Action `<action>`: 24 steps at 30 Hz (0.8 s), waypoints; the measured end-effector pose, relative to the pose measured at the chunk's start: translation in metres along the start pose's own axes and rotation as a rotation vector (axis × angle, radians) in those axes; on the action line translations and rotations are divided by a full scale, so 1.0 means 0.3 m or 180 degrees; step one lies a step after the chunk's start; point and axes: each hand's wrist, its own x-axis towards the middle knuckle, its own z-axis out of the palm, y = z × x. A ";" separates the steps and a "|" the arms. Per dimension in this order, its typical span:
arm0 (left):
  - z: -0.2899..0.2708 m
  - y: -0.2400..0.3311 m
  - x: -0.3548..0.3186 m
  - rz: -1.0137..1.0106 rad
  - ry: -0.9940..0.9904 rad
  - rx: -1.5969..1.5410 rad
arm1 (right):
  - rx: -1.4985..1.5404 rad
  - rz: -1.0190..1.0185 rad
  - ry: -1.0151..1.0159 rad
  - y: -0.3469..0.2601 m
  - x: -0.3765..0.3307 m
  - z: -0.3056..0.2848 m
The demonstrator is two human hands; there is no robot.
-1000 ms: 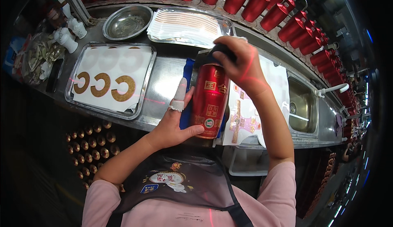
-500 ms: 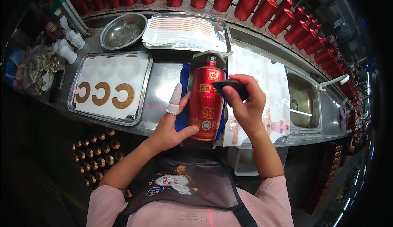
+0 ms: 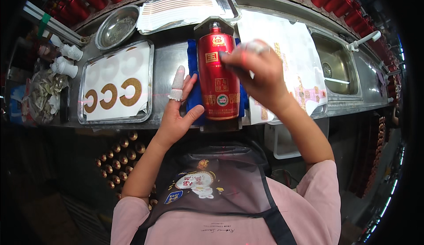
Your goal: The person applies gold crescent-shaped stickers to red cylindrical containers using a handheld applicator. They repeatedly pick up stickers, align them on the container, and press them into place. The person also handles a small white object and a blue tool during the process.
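A red bottle [image 3: 213, 73] with gold and green decoration lies on its back on a blue cloth [image 3: 192, 55], its neck pointing away from me. My left hand [image 3: 176, 112] is open beside its lower left side, fingers apart, with the thumb tip close to the bottle's edge. A pale finger cot [image 3: 177, 84] covers one of its fingers. Over the bottle's upper right part, my right hand [image 3: 263, 75] is closed round a small dark scraper [image 3: 226, 58]. The scraper's tip is at the gold lettering, and most of it is hidden by the fingers.
On the left is a metal tray [image 3: 151, 81] of sheets with gold C-shaped decals. Behind stand a metal bowl [image 3: 115, 28] and a tray of striped sheets [image 3: 179, 7]. To the right lie white decal sheets [image 3: 282, 42] and a sink [image 3: 338, 64]. Red bottles [image 3: 333, 0] line the back.
My right hand has turned and pushed the scraper leftward onto the bottle's lettering. My left hand has drawn slightly away from the bottle's side. The whole view has shifted.
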 end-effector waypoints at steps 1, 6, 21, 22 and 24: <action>-0.004 -0.002 -0.009 0.0021 -0.0001 0.0077 | 0.0024 -0.0339 -0.0067 -0.054 -0.042 -0.019; -0.017 -0.007 -0.033 -0.0006 0.0101 -0.0060 | 0.0491 -0.0533 -0.0474 -0.212 -0.156 -0.064; -0.019 0.014 -0.073 0.0036 0.0205 0.0051 | 0.0468 -0.1221 -0.0876 -0.284 -0.147 -0.004; -0.020 0.016 -0.071 0.0043 0.0170 0.0072 | 0.0277 -0.1234 -0.0814 -0.265 -0.151 -0.009; -0.023 0.028 -0.067 0.0038 0.0098 0.0101 | -0.0001 -0.0600 -0.0541 -0.253 -0.166 -0.015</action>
